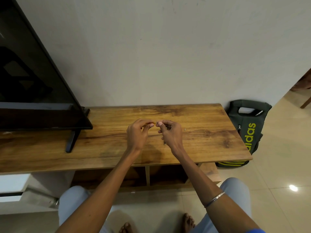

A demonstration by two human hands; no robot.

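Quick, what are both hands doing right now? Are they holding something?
Left hand: pinches one end of a small thin thing, too small to name.
Right hand: pinches the other end of it.

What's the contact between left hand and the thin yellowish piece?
Touching. Head view: left hand pinches one end of the thin piece; right hand pinches the other.

Right of the television (33,73), above the wooden surface (210,132), the left grip (137,133) and right grip (170,133) meet fingertip to fingertip. Both pinch a thin piece (155,123), perhaps yellowish and too small to name. A dark slim tip (164,143) pokes out below the right grip. Farther right of the television, a dark backpack (247,132) stands on the floor.
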